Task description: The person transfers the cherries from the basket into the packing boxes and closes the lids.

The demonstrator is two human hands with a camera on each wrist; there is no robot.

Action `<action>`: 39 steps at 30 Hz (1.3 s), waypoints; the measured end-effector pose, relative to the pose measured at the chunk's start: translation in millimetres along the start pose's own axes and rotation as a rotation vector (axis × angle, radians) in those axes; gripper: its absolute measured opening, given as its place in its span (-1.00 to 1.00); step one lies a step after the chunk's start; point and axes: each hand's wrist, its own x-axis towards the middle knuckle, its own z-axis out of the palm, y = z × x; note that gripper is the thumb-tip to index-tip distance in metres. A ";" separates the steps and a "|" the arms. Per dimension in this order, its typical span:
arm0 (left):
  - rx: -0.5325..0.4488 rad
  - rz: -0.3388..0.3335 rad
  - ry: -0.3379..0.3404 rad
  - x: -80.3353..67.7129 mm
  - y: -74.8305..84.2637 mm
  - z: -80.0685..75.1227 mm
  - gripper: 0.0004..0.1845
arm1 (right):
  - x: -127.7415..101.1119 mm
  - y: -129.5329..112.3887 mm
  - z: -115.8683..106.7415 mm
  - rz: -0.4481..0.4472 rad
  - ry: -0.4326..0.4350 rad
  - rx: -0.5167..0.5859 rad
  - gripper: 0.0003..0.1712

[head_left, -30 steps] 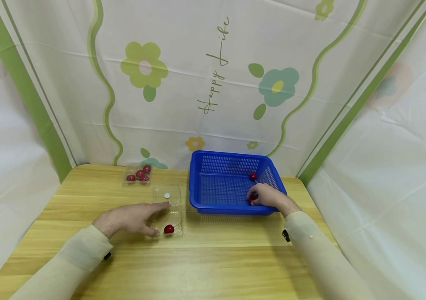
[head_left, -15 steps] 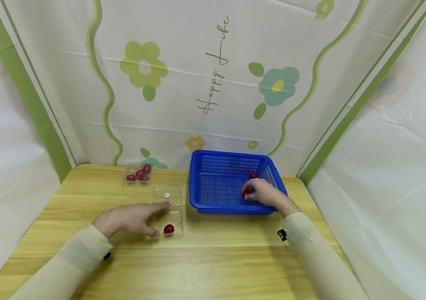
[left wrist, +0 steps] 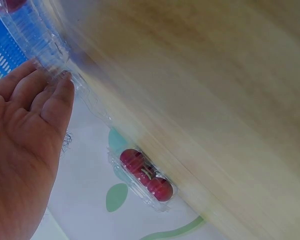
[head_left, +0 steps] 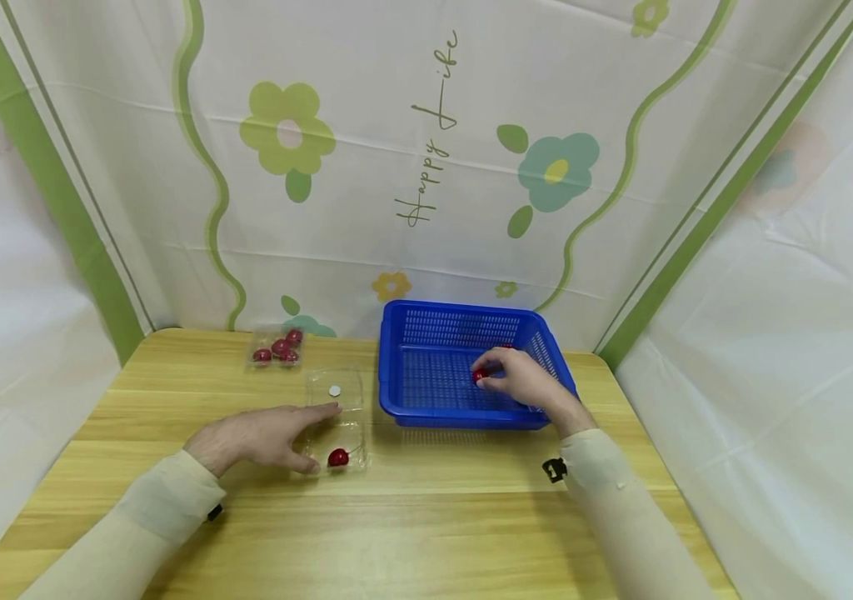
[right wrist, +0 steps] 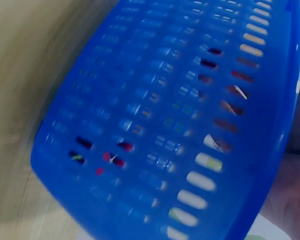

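In the head view, my right hand point(head_left: 522, 379) reaches over the near right rim of a blue plastic basket point(head_left: 441, 415). Thumb and fingers pinch a red cherry point(head_left: 479, 376) inside it. Behind the hand another cherry shows only as a sliver of red. My left hand point(head_left: 265, 435) has its fingers extended along the left side of an opened clear plastic clamshell box point(head_left: 351, 385). A cherry with a stem point(head_left: 338, 457) lies in the near half. The left wrist view shows straight fingers point(left wrist: 60, 102) against the clear plastic edge. Through the basket wall point(right wrist: 105, 95), the right wrist view shows red patches.
A second clear box point(head_left: 267, 339) containing several cherries point(head_left: 280, 347) stands at the back left of the wooden table point(head_left: 426, 533). A white sticker point(head_left: 334, 391) is on the open box's far half. Patterned white curtains point(head_left: 366, 167) surround the table at back and sides.
My right hand has moved left and farther back within the basket, taking the pinched cherry along. It now mostly covers the other cherry there. The left hand has stayed in place.
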 end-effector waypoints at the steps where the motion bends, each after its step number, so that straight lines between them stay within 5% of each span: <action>1: 0.000 0.000 0.000 0.0 0.1 0.0 0.10 | 0.0 -1.9 1.0 -0.003 0.010 0.008 -0.70; 19: -0.006 0.003 0.004 -0.1 -0.4 0.6 0.11 | 4.3 -36.6 18.1 -0.066 0.171 0.148 -0.68; 39: -0.002 0.004 0.004 -1.3 -0.4 -1.6 0.12 | 10.9 -80.3 41.5 -0.120 0.189 0.255 -0.66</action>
